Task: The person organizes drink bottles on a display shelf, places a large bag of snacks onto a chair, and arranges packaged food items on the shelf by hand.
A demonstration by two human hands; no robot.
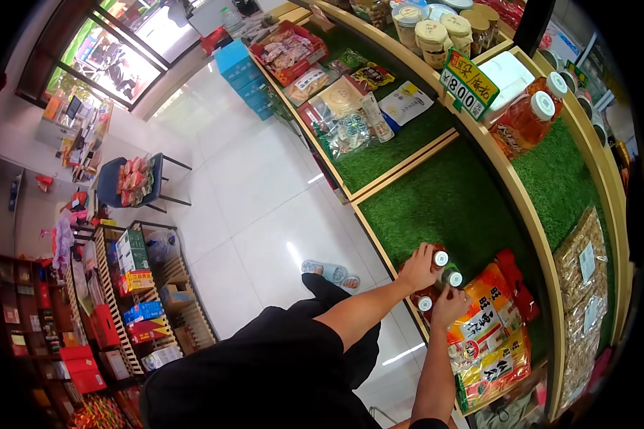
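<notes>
Three small bottles with white caps stand close together on the green turf shelf. My left hand (418, 269) is wrapped round the reddish-brown bottle (441, 259) at the back. My right hand (451, 307) has its fingertips closed at the cap of the greenish bottle (453, 277) beside it; how firm that grip is cannot be seen. Nearest me is another reddish-brown bottle (425, 303), between my two wrists. Just right of my right hand lie an orange snack bag (485, 304) and a yellow snack bag (497, 372).
Wooden rails (408, 168) divide the turf shelf. Snack packets (350, 118) and a red box (290, 53) lie farther along it. On the raised tier are large red-brown jars (526, 118), a price sign (469, 84) and clear bags (583, 272). A chair (118, 182) stands across the floor.
</notes>
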